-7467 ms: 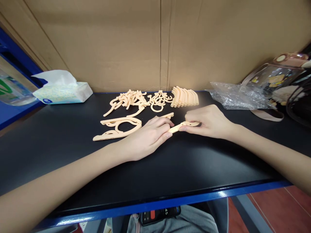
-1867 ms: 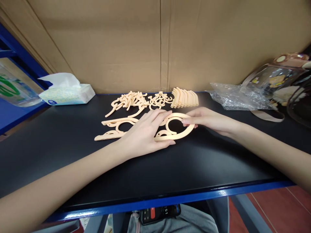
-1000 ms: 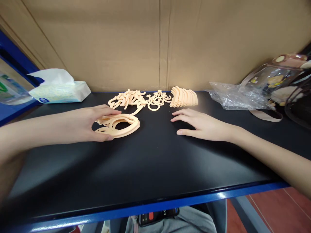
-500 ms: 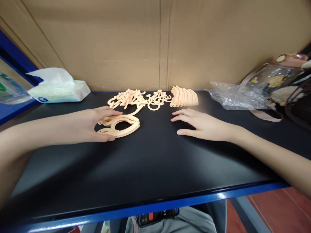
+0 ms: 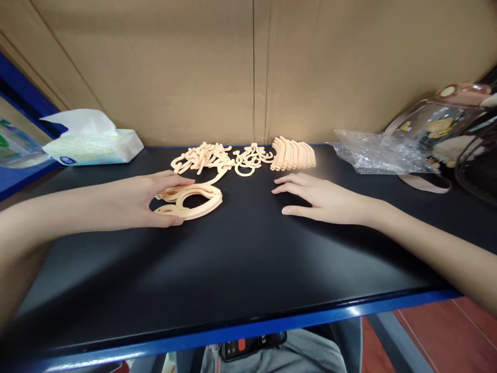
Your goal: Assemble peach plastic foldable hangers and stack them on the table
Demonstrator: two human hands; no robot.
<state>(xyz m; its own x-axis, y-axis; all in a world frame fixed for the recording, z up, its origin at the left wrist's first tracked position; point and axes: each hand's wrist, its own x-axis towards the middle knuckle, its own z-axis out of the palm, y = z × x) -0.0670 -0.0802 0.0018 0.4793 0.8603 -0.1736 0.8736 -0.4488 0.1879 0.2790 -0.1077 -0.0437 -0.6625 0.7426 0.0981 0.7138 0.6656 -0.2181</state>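
Since two seconds ago the looped peach piece has left the middle of the bench [image 5: 248, 269] and now lies on the stack of looped pieces [image 5: 190, 201] at the left. The left hand [image 5: 143, 199] cups that stack, thumb under its near edge and fingers over the far edge, loosely closed on it. The right hand [image 5: 322, 199] rests flat and empty, fingers spread, well apart from the stack. To square the stack well, I judge the edges should be nudged flush while the pieces stay flat. Behind lie one tangled heap of hook pieces [image 5: 221, 158] and one fanned row of curved pieces [image 5: 294, 154], too overlapped to count; the stack looks like three.
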